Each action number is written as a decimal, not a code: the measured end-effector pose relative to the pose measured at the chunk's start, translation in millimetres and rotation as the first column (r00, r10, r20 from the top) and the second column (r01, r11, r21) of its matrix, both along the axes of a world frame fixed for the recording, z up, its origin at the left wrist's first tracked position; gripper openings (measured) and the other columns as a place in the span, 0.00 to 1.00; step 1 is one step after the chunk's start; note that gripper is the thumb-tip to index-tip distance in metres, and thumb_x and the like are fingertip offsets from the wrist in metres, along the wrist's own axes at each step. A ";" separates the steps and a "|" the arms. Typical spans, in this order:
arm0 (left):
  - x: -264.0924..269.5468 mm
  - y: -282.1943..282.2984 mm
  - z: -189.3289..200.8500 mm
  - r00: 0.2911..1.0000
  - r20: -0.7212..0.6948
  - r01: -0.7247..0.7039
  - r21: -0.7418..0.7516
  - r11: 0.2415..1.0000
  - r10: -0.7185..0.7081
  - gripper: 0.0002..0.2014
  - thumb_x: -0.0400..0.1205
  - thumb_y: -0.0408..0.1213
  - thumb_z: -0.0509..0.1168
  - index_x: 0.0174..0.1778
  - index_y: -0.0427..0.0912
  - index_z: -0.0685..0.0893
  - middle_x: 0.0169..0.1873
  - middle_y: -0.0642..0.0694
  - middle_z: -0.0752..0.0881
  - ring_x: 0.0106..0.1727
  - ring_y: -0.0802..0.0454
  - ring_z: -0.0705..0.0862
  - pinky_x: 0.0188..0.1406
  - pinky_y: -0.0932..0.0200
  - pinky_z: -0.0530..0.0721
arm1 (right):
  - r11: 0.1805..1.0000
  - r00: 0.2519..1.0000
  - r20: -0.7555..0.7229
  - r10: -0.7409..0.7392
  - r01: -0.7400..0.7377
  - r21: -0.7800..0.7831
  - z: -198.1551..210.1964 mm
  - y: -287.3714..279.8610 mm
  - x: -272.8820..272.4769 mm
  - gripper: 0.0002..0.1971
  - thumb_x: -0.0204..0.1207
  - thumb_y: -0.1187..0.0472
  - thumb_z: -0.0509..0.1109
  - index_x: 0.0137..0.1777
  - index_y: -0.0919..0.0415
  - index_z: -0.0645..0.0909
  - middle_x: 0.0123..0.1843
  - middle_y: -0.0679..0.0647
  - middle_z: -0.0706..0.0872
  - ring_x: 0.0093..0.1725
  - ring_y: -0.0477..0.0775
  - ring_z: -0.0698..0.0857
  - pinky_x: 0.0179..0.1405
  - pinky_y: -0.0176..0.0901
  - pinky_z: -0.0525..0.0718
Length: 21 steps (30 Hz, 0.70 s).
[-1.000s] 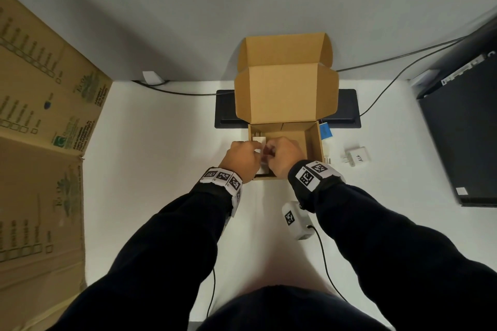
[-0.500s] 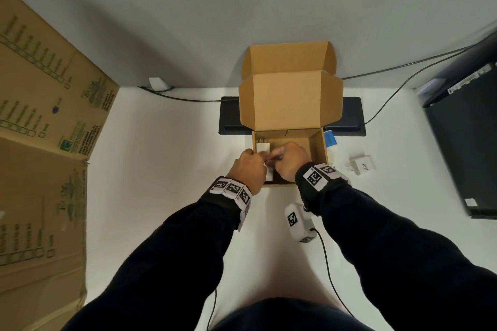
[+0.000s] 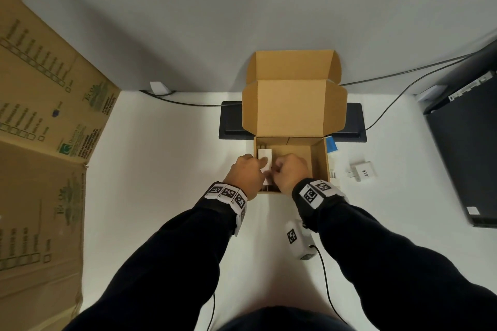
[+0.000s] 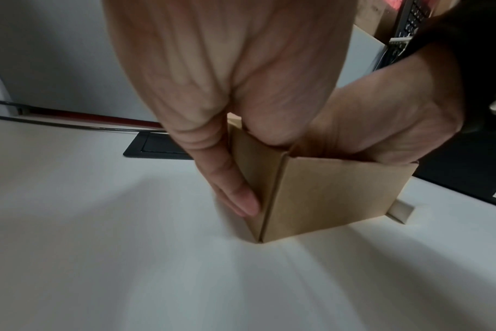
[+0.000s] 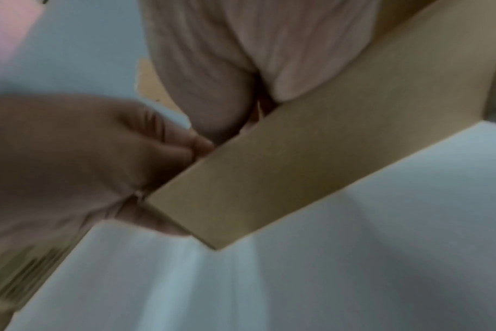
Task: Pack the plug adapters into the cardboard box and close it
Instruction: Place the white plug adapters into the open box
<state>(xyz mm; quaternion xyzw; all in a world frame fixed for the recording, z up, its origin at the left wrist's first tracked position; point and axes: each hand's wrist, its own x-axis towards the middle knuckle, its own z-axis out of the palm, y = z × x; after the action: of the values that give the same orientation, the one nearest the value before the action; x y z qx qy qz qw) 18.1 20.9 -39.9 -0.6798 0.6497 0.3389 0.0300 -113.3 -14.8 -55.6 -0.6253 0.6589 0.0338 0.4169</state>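
Note:
The open cardboard box [image 3: 320, 158] stands mid-table with its lid upright. A white plug adapter [image 3: 265, 158] lies inside along the left wall. My left hand [image 3: 246, 174] pinches that wall: a straight finger [image 4: 235, 194] lies outside and the thumb rests on the adapter inside. My right hand [image 3: 290, 172] reaches into the box's front left with curled fingers, beside the adapter. The front wall [image 5: 312, 156] hides its fingertips. Another white adapter [image 3: 363, 170] lies on the table right of the box. A blue-labelled adapter [image 3: 331, 145] lies against the right wall.
A black flat pad [image 3: 231, 121] and cables lie behind the box. Large printed cardboard [image 3: 40, 115] fills the left side. A black device [image 3: 468, 156] occupies the right. A white tagged unit with a cable [image 3: 297, 239] sits under my right wrist. A grey partition closes the back.
Both hands stay at the box's front left and have shifted only slightly. The left thumb now lies on the white adapter against the left wall.

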 end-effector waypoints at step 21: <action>-22.8 -2.0 2.4 0.974 0.043 -0.221 -0.048 0.974 0.223 0.16 0.86 0.47 0.65 0.68 0.46 0.81 0.59 0.36 0.82 0.60 0.32 0.83 0.56 0.45 0.84 | 0.930 0.937 -0.219 0.272 -0.315 -0.192 16.0 1.9 -36.5 0.21 0.79 0.63 0.70 0.72 0.51 0.78 0.68 0.59 0.81 0.64 0.64 0.83 0.63 0.54 0.83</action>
<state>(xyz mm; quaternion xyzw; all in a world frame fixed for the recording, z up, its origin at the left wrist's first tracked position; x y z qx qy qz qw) -4.6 18.9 -37.6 -0.7566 0.5757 0.3099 -0.0070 -149.9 -12.9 -39.6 -0.7540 0.5937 0.0803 0.2696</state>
